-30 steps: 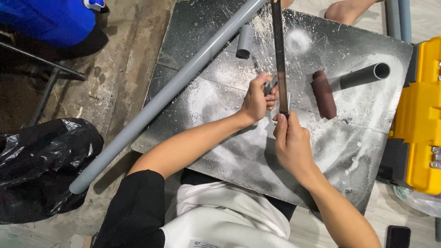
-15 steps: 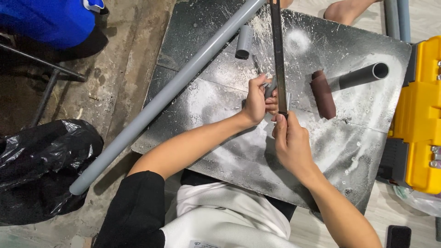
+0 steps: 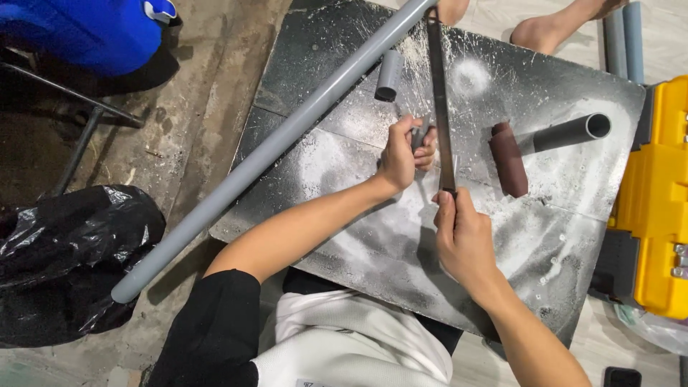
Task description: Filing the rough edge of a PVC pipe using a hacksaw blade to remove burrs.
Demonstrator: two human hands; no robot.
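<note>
My left hand (image 3: 403, 152) is closed around a short grey pipe piece (image 3: 420, 133), holding it against a long dark blade-like tool (image 3: 438, 93). My right hand (image 3: 464, 240) grips the near end of that tool, which runs away from me over a dark board (image 3: 344, 229) dusted with white powder. Only a small part of the pipe piece shows between my fingers.
A long grey pipe (image 3: 265, 154) lies diagonally across the board's left side. A short pipe offcut (image 3: 389, 75) lies at the back, with a brown roll (image 3: 509, 159) and another grey pipe (image 3: 570, 131) to the right. A yellow toolbox (image 3: 656, 201), black bag (image 3: 64, 251), blue container (image 3: 86, 32) and someone's bare feet (image 3: 545, 25) surround it.
Both hands stay on the pipe piece and the tool, which has shifted only slightly along its length.
</note>
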